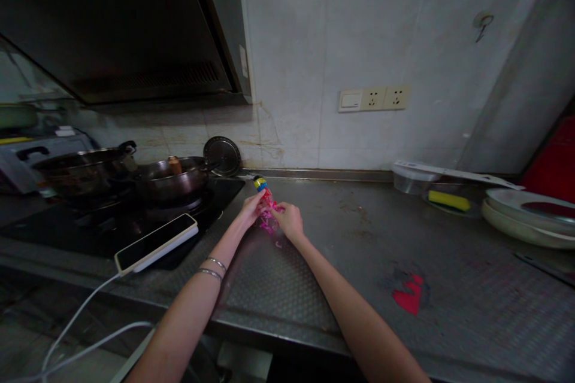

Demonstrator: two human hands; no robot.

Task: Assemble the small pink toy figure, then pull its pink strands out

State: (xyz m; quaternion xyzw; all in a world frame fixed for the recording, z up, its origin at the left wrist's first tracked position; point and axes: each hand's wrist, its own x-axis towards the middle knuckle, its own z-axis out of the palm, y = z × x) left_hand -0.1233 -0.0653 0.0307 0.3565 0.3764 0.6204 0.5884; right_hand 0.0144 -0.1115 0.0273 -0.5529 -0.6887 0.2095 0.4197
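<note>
Near the back of the metal counter (354, 251), my left hand (253, 208) is closed round a small bundle (265, 194) with a yellow and blue top and a red lower part. Pink strands (268, 224) hang from the bundle and lie between my hands. My right hand (288, 219) pinches the pink strands at the bundle's right side. The fingertips of both hands are close together, and what the bundle is made of is too small to tell.
At the left, two pans (173, 179) stand on the black stove (213, 206); a phone (157, 240) with a white cable lies at its front edge. A red paper piece (409, 294), a yellow sponge (448, 200) and stacked plates (525, 224) are at the right.
</note>
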